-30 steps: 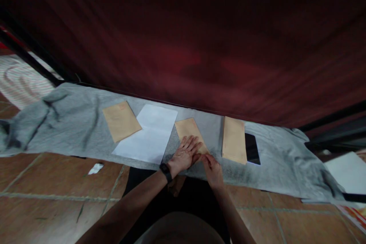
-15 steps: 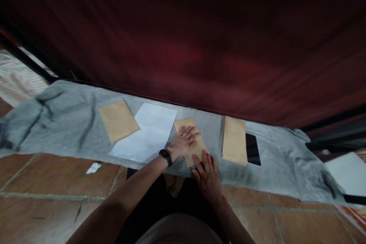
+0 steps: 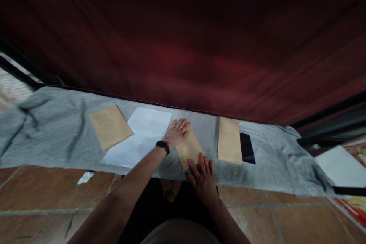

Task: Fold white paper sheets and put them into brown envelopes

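Note:
A brown paper envelope (image 3: 189,150) lies slanted on the grey cloth in front of me. My left hand (image 3: 177,131), with a black band on its wrist, rests flat across the envelope's far end, fingers stretched out and covering that end. At the near edge, my right hand (image 3: 203,177) presses the envelope's corner with spread fingertips. Neither hand grips anything. To the left, a sheet of white paper (image 3: 143,137) lies partly under another brown envelope (image 3: 111,126).
Right of my hands is a stack of brown envelopes (image 3: 229,141), beside a dark-screened phone (image 3: 247,148). Grey cloth (image 3: 271,156) covers the long surface. A dark red curtain (image 3: 183,65) hangs behind it. A white scrap (image 3: 85,177) lies on the tiled floor.
My left hand has slid over the envelope toward its far end, uncovering the middle. My right hand stays at the near corner. The whole view has shifted slightly.

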The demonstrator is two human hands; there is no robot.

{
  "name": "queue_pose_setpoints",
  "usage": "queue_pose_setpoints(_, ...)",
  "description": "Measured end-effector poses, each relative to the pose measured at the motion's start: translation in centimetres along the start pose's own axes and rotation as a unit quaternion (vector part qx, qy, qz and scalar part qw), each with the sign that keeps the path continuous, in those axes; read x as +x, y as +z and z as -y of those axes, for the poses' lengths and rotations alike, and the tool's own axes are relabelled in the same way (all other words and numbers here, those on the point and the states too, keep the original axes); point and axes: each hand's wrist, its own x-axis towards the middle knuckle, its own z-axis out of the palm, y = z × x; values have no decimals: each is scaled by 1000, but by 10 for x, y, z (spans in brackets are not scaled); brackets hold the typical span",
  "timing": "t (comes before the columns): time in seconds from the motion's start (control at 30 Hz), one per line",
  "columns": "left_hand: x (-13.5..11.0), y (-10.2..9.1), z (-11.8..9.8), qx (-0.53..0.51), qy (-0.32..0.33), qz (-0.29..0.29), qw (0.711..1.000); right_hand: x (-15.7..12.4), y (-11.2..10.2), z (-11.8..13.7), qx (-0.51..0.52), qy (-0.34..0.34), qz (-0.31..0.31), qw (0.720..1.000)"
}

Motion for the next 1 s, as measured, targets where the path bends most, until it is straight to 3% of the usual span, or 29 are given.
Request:
queue_pose_setpoints(0.27,-55,-4,-31,-20,117,27,993,-2,5,1,-12,-1,-17,1000)
queue_pose_setpoints(0.6,-122,-17,-71,-41,159,29,986,-6,15,-13,-14,-18,-19,1000)
queue_pose_setpoints(0.8,-134,-18,-89,-4,135,35,990,-6,17,-20,4,-9,-16,1000)
queue_pose_setpoints(1.0,-136,-12,-94,40,125,68,989,-6,16,-22,9,-13,-10,1000)
